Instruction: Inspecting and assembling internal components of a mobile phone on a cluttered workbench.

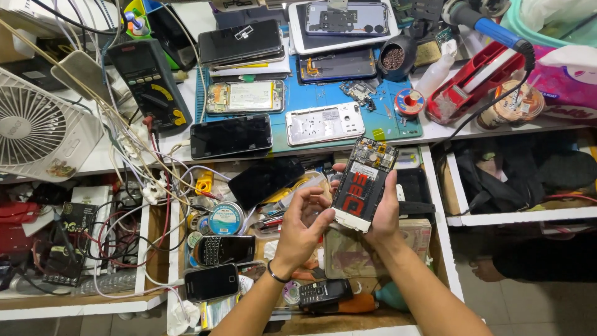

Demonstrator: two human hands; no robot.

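**A:** What is the right hand [382, 211] doing?

**B:** Its grip is closing around an opened phone [362, 185] with the back cover off. The fingers are wrapping behind it and the thumb is pressing along its right edge. The phone is being held upright, tilted a little, above the open drawer [443, 249], just below the front edge of the counter [435, 132].

**A:** And what is showing on the phone?

**B:** A black battery with red markings is filling the middle, a circuit board is sitting exposed at the top, and a white strip is running along the bottom.

**A:** Is the left hand [303, 225] holding anything?

**B:** It is not clamping anything of its own. Its grip is lying half open, fingers curled, with the fingertips [328, 214] meeting the phone's lower left edge. A dark bracelet [278, 274] is circling that wrist.

**A:** What is lying around them?

**B:** On the blue mat [323, 96] on the counter, a white phone frame [324, 123] is lying just above the held phone, and a dark phone [231, 136] is lying face up to its left. A multimeter [151, 83] is resting further left, beside a white fan [38, 126]. A soldering iron with a blue handle [494, 29] is lying at the upper right.

**A:** And in the drawer?

**B:** Old keypad phones [222, 250] are lying left of the left wrist, near a round tin [226, 218], amid loose wires and small tools.
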